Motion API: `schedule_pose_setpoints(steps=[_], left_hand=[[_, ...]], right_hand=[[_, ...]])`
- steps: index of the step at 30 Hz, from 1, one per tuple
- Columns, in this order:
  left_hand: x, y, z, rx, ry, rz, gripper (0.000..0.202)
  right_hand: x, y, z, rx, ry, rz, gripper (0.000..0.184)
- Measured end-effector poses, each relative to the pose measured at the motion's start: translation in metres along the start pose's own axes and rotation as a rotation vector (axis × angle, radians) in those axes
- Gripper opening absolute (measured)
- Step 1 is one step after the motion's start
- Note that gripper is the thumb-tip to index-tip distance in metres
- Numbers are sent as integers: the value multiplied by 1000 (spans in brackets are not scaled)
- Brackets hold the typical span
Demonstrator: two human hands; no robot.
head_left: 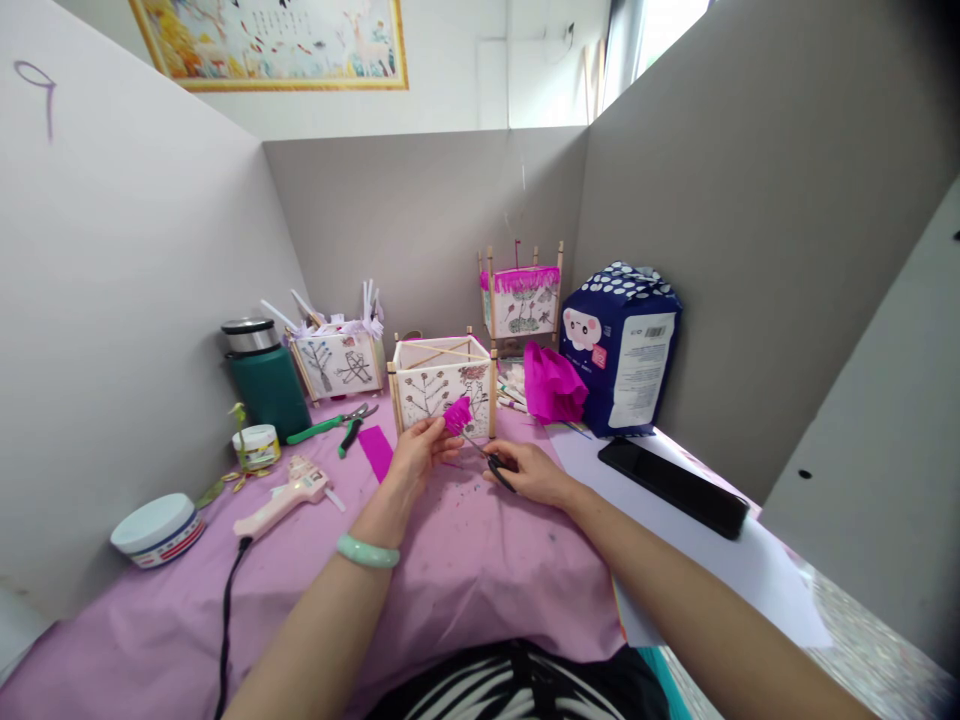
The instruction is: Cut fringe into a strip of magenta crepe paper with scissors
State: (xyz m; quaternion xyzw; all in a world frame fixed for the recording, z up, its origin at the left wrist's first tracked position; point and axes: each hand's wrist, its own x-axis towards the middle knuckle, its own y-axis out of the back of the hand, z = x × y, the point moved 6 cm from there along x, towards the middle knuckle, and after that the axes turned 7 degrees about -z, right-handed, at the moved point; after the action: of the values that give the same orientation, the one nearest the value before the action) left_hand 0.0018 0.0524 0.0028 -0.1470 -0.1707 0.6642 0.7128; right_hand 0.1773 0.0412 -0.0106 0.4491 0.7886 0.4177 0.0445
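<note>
Above pink cloth [480, 570], magenta crepe paper [457, 415] juts from the left hand's grip [415, 450].

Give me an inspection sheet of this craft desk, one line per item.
Surface: pink cloth over the desk, dotted with small scraps.
Things in hand: pink crepe paper, small scissors.
Clutter: paper lantern, glue gun, pruning shears, green flask, blue package, black phone.
Hands: left hand pinches the paper; right hand holds the scissors.
Cables: black cord runs down from near the glue gun.
Surroundings: grey partition walls, framed painting above.
</note>
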Motion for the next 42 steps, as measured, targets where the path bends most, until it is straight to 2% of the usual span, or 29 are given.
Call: schedule_pose_setpoints(steps=[8, 42], left_hand=[[-2, -2, 1, 14, 6, -1, 9], [-1, -1, -2, 69, 32, 7, 6]], right_hand=[[1, 0, 3, -27, 13, 8, 33], [1, -1, 2, -12, -7, 9, 35]])
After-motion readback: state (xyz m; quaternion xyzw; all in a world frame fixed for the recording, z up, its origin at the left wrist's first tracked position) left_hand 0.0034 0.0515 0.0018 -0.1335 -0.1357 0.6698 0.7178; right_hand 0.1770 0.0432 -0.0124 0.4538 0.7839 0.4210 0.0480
